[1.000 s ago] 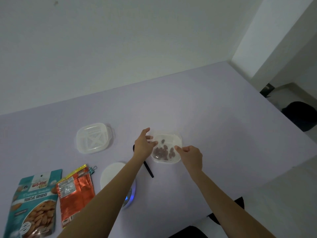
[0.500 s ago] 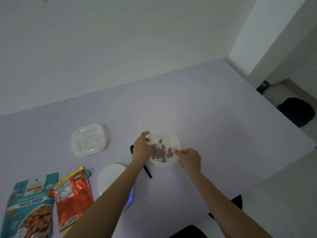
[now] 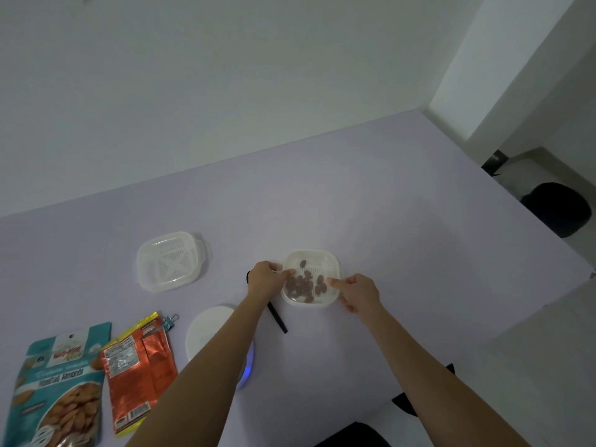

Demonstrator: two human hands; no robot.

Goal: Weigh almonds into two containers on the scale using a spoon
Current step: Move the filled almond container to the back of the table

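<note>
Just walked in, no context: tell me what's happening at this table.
A person grips a container of almonds by its sides, left hand and right hand, beside the scale, not on it. The black spoon lies under the left wrist. A second container sits farther left, no almonds visible.

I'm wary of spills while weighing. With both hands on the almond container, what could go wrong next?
1. The left hand and right hand pinch the container only at its edges; a slip could tilt it and scatter the almonds.
2. The left forearm crosses above the scale; lowering it might press the scale and upset the reading.
3. The spoon lies by the left hand and could get knocked.
</note>
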